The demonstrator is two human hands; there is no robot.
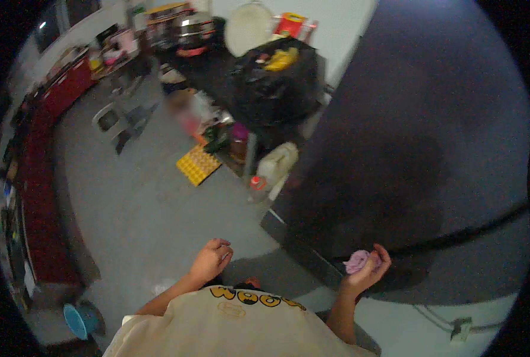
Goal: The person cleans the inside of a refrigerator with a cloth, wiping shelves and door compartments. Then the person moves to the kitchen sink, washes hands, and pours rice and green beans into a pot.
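My right hand grips a crumpled pinkish-purple cloth, its fingers curled around the bundle. It is close to a large dark, smooth-faced appliance that looks like a refrigerator, with a black seam running across it. Whether the cloth touches that surface I cannot tell. To the left, in front of my body, my left hand hangs over the floor with loosely bent fingers, and nothing shows in it.
Ahead stands a dark table with a black plastic bag, a round white lid and a metal pot. A yellow egg tray and a red-capped bottle are on the floor. Dark-red cabinets and a blue basin are left.
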